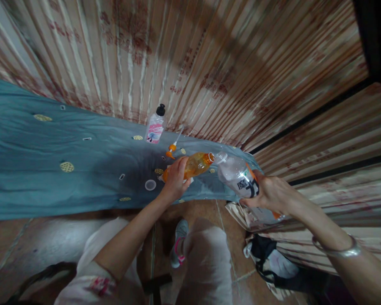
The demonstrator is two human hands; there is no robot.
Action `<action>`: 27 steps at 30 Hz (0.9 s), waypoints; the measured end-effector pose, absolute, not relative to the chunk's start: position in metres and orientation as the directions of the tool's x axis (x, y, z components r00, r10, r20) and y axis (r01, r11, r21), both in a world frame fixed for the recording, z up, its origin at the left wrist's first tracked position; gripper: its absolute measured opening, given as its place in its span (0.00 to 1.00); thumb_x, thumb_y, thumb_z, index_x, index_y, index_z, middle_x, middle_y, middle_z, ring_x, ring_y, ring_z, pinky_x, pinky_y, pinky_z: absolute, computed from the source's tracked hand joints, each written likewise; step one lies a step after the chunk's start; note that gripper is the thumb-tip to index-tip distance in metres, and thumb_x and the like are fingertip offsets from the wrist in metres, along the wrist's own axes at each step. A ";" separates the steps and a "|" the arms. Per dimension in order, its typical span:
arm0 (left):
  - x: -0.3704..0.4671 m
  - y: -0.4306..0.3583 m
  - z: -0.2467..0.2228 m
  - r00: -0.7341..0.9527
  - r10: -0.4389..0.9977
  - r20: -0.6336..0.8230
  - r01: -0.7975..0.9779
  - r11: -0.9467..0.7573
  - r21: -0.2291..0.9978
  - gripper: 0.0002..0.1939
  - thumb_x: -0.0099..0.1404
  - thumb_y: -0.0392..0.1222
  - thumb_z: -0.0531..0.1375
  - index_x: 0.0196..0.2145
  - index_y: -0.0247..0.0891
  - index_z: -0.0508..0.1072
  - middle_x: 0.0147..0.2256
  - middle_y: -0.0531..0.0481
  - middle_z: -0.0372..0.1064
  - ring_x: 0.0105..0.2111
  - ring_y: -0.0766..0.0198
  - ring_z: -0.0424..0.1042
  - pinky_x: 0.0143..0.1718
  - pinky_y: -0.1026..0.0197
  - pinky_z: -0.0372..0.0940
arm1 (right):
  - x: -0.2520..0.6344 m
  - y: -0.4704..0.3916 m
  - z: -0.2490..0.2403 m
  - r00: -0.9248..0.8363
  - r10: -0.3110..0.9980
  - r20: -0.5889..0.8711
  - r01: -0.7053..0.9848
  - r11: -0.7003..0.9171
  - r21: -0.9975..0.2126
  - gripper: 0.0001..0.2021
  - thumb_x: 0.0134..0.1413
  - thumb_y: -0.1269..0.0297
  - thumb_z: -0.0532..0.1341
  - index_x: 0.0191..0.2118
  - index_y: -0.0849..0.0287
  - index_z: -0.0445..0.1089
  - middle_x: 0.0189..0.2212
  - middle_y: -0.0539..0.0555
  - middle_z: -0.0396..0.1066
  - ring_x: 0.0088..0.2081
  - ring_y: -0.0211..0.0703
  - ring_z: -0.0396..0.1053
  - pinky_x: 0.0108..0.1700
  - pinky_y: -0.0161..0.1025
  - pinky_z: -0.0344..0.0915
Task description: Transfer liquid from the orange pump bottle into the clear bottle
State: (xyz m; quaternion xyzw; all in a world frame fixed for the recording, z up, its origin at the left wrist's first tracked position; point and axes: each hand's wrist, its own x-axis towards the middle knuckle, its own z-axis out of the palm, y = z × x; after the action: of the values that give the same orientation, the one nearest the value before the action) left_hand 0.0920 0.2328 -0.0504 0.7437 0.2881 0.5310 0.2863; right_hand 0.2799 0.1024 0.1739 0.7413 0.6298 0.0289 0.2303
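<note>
My left hand (176, 180) is wrapped round an amber bottle (195, 165), which lies tilted with its mouth toward the right. My right hand (269, 192) grips a large clear plastic bottle (236, 173) with a black-printed label. The two bottle mouths are close together, end to end; whether they touch I cannot tell. An orange pump top (171, 149) with a thin tube lies on the cloth beyond my left hand. Near it stands a clear pump bottle (155, 126) with a black top and a pink label. A small round whitish cap or lid (150, 185) lies left of my left hand.
A teal cloth with pineapple prints (92, 169) covers the long surface before me. Pleated, printed curtains (178, 55) rise behind it and on the right. Bags (273, 258) sit on the tiled floor (222, 237) at lower right.
</note>
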 end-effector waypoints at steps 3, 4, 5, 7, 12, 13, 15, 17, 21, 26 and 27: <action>0.091 0.233 -0.051 0.274 0.730 0.626 0.119 -0.672 0.731 0.39 0.53 0.33 0.59 0.61 0.43 0.53 0.58 0.39 0.59 0.58 0.44 0.61 0.57 0.37 0.58 | 0.275 0.103 0.178 0.211 0.936 -0.281 0.926 -0.099 0.364 0.28 0.47 0.44 0.59 0.46 0.63 0.61 0.23 0.57 0.72 0.30 0.58 0.75 0.26 0.37 0.52; 0.091 0.233 -0.050 0.278 0.729 0.625 0.123 -0.672 0.730 0.39 0.53 0.33 0.59 0.62 0.43 0.53 0.58 0.38 0.59 0.58 0.44 0.61 0.57 0.37 0.58 | 0.274 0.104 0.179 0.217 0.930 -0.298 0.926 -0.100 0.363 0.27 0.48 0.45 0.58 0.46 0.64 0.61 0.23 0.58 0.72 0.31 0.59 0.75 0.27 0.38 0.53; 0.091 0.233 -0.050 0.283 0.729 0.623 0.126 -0.673 0.729 0.39 0.53 0.33 0.59 0.62 0.43 0.52 0.58 0.38 0.59 0.58 0.44 0.61 0.57 0.37 0.58 | 0.272 0.104 0.180 0.225 0.922 -0.315 0.926 -0.101 0.365 0.27 0.49 0.46 0.58 0.46 0.64 0.61 0.23 0.59 0.72 0.32 0.59 0.75 0.27 0.38 0.53; 0.090 0.232 -0.050 0.287 0.728 0.622 0.126 -0.672 0.729 0.40 0.53 0.32 0.59 0.62 0.44 0.52 0.58 0.38 0.59 0.58 0.45 0.61 0.57 0.37 0.58 | 0.271 0.104 0.181 0.239 0.913 -0.329 0.922 -0.108 0.372 0.27 0.50 0.46 0.58 0.46 0.64 0.60 0.24 0.60 0.72 0.33 0.60 0.75 0.28 0.38 0.54; 0.091 0.233 -0.050 0.269 0.727 0.631 0.104 -0.674 0.732 0.40 0.52 0.33 0.59 0.62 0.45 0.52 0.58 0.40 0.59 0.58 0.45 0.61 0.57 0.38 0.58 | 0.274 0.104 0.179 0.245 0.915 -0.320 0.919 -0.115 0.377 0.28 0.49 0.45 0.58 0.47 0.63 0.59 0.26 0.60 0.73 0.34 0.61 0.75 0.28 0.38 0.52; 0.091 0.233 -0.050 0.267 0.730 0.629 0.101 -0.670 0.736 0.40 0.52 0.33 0.59 0.62 0.45 0.53 0.58 0.40 0.59 0.58 0.45 0.61 0.57 0.37 0.58 | 0.274 0.104 0.178 0.245 0.915 -0.321 0.919 -0.114 0.377 0.28 0.49 0.44 0.58 0.47 0.63 0.59 0.26 0.61 0.73 0.34 0.61 0.75 0.27 0.38 0.52; 0.091 0.233 -0.050 0.271 0.739 0.617 0.097 -0.659 0.746 0.39 0.52 0.34 0.59 0.62 0.44 0.54 0.58 0.39 0.60 0.58 0.44 0.61 0.57 0.37 0.58 | 0.275 0.104 0.177 0.246 0.914 -0.322 0.920 -0.116 0.374 0.29 0.48 0.44 0.58 0.47 0.64 0.59 0.27 0.61 0.73 0.34 0.62 0.75 0.28 0.38 0.52; 0.091 0.233 -0.049 0.283 0.740 0.610 0.100 -0.656 0.748 0.39 0.52 0.34 0.59 0.62 0.43 0.54 0.58 0.38 0.59 0.58 0.43 0.61 0.56 0.37 0.58 | 0.275 0.104 0.178 0.249 0.912 -0.327 0.922 -0.119 0.369 0.29 0.49 0.44 0.58 0.47 0.64 0.58 0.27 0.61 0.73 0.35 0.63 0.75 0.28 0.38 0.52; 0.091 0.232 -0.049 0.279 0.732 0.622 0.115 -0.668 0.735 0.40 0.52 0.33 0.59 0.62 0.44 0.52 0.58 0.39 0.59 0.58 0.43 0.61 0.56 0.37 0.59 | 0.273 0.104 0.179 0.267 0.906 -0.329 0.919 -0.136 0.371 0.28 0.48 0.45 0.58 0.46 0.63 0.58 0.27 0.62 0.74 0.35 0.64 0.75 0.29 0.39 0.53; 0.092 0.232 -0.050 0.266 0.734 0.624 0.101 -0.665 0.740 0.40 0.52 0.32 0.59 0.62 0.45 0.53 0.58 0.40 0.59 0.58 0.45 0.61 0.57 0.38 0.57 | 0.273 0.104 0.179 0.264 0.906 -0.330 0.920 -0.134 0.367 0.27 0.49 0.45 0.58 0.46 0.63 0.58 0.27 0.61 0.73 0.36 0.63 0.75 0.28 0.38 0.53; 0.092 0.232 -0.050 0.267 0.734 0.624 0.097 -0.665 0.741 0.40 0.52 0.32 0.59 0.62 0.45 0.53 0.58 0.40 0.59 0.58 0.45 0.61 0.57 0.38 0.57 | 0.272 0.104 0.179 0.264 0.907 -0.329 0.919 -0.134 0.370 0.26 0.49 0.46 0.58 0.46 0.63 0.58 0.26 0.61 0.73 0.36 0.64 0.75 0.28 0.38 0.53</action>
State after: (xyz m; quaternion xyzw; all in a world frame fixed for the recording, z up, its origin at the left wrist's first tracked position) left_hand 0.0924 0.2319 -0.0498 0.7384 0.2813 0.5358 0.2974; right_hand 0.2724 0.1041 0.1791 0.7529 0.6064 -0.0125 0.2555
